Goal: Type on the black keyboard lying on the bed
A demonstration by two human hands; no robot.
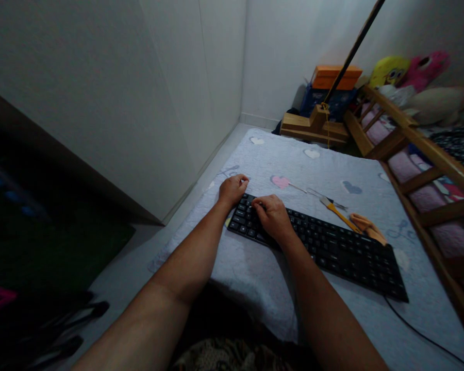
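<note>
A black keyboard [332, 247] lies slantwise on a light blue cloth with heart prints. My left hand [232, 190] rests by its upper left corner, fingers curled together; whatever they may hold is hidden. Over the left-hand keys, my right hand [274, 217] has thumb and fingers pinched, with a small pale spot at the tips too small to name. Behind the keyboard lie a thin stick [297, 188], a slim metal tool like tweezers [316, 194], a brush with a yellow handle [338, 212] and a folded orange-brown cloth [367, 226].
A cable [421, 332] runs from the keyboard toward the lower right. Along the right stands a wooden bed rail [413, 129]. A pale cabinet [139, 103] rises at left. Behind are a wooden stand [313, 126] with a dark pole and an orange box [336, 77].
</note>
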